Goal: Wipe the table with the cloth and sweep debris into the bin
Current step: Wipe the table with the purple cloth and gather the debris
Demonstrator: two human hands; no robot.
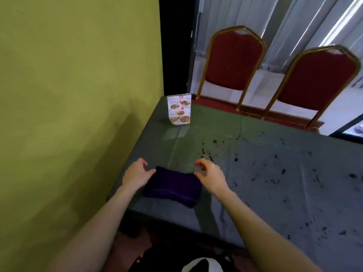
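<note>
A folded dark purple cloth (172,186) lies on the grey-green table (255,173) near its front left corner. My left hand (136,174) sits at the cloth's left edge, fingers apart, thumb touching the fabric. My right hand (211,174) hovers at the cloth's right edge with fingers curled and apart, holding nothing. Dark crumbs and specks of debris (275,173) are scattered over the table's middle and right, with several brown bits (206,154) just beyond my right hand. A white and black object (202,265) shows at the bottom edge below the table; I cannot tell what it is.
A standing menu card (179,109) is at the table's far left corner. A yellow-green wall (78,95) runs along the table's left side. Two red chairs with gold frames (233,61) (316,79) stand along the far edge.
</note>
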